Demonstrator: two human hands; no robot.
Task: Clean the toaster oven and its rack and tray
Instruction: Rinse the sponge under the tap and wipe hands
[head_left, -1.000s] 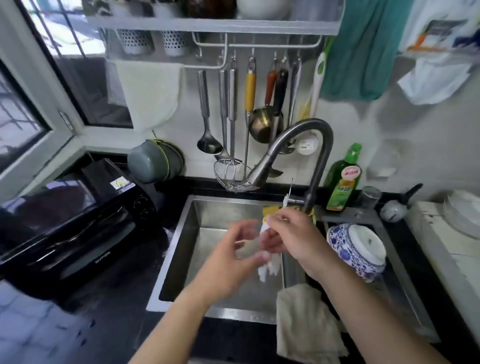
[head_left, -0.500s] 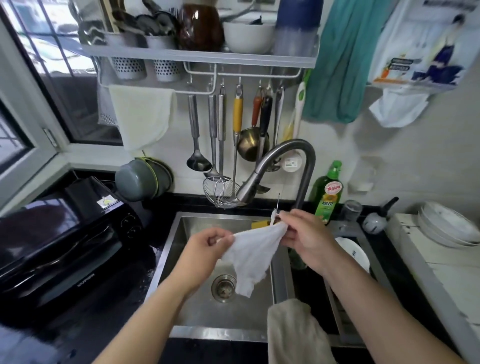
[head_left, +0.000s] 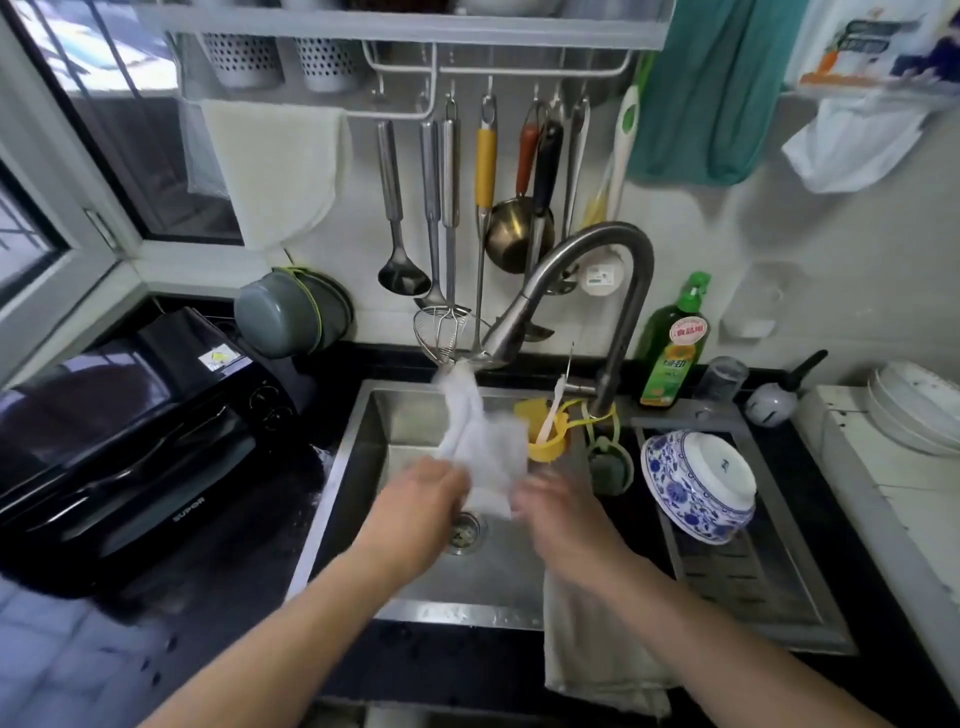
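A thin white cloth (head_left: 488, 457) hangs over the steel sink (head_left: 498, 571), blurred with motion, its upper end flung up to the faucet head (head_left: 504, 338). My left hand (head_left: 421, 499) grips its lower left edge. My right hand (head_left: 556, 504), also blurred, holds the lower right edge. The black toaster oven (head_left: 130, 431) stands on the dark counter at the left, door closed. Its rack and tray are not in view.
A beige towel (head_left: 587, 639) drapes over the sink's front edge. A yellow cup (head_left: 548, 441) hangs by the faucet. A blue-and-white bowl (head_left: 696, 483) lies on the right drain rack, a green soap bottle (head_left: 675, 348) behind it. Utensils hang above.
The bunched cloth was spread out between both hands, then flicked upward over the sink. Both hands dropped lower and closer together. The camera tilted down again.
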